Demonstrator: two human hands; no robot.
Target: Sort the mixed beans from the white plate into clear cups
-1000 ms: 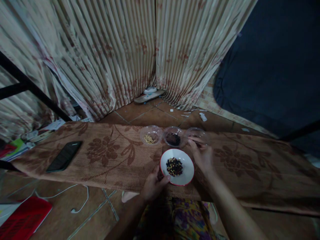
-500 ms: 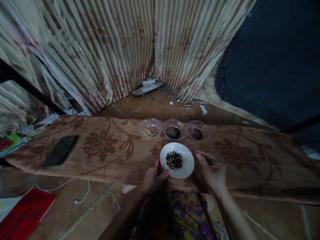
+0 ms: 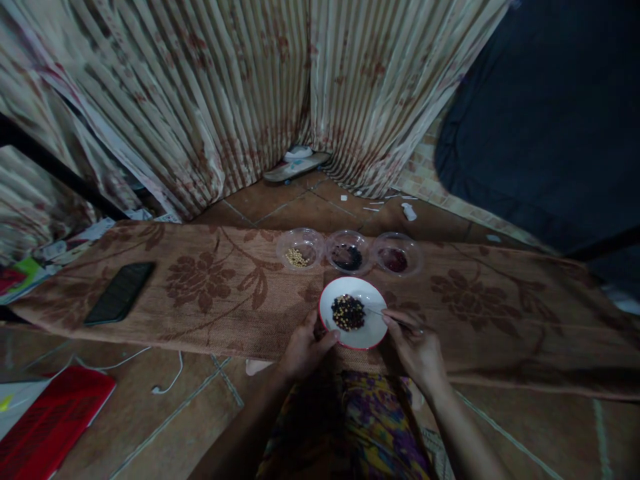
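A white bowl with a red rim (image 3: 376, 331) holds a heap of mixed dark and pale yellow beans (image 3: 349, 313). My left hand (image 3: 307, 347) grips the bowl's left edge, thumb over the rim. Between the fingers of my right hand (image 3: 417, 347) is a slim metal utensil (image 3: 373, 310), its tip inside the bowl beside the beans; I cannot make out the tip's shape. Just beyond the bowl, three clear plastic cups stand in a row: the left cup (image 3: 314, 245) with yellow beans, the middle cup (image 3: 349, 240) with black ones, the right cup (image 3: 410, 257) with dark red ones.
A brown flowered cloth (image 3: 280, 320) covers the long narrow table. On its left part lies a dark phone (image 3: 120, 292). Behind are striped curtains (image 3: 240, 87), a skateboard (image 3: 295, 168) and white scraps on the tiled floor. A red bag (image 3: 60, 413) is at the lower left.
My right hand has moved left toward the bowl, and the utensil's tip has dipped from above the rim into the bowl near the beans. The camera view has shifted slightly.
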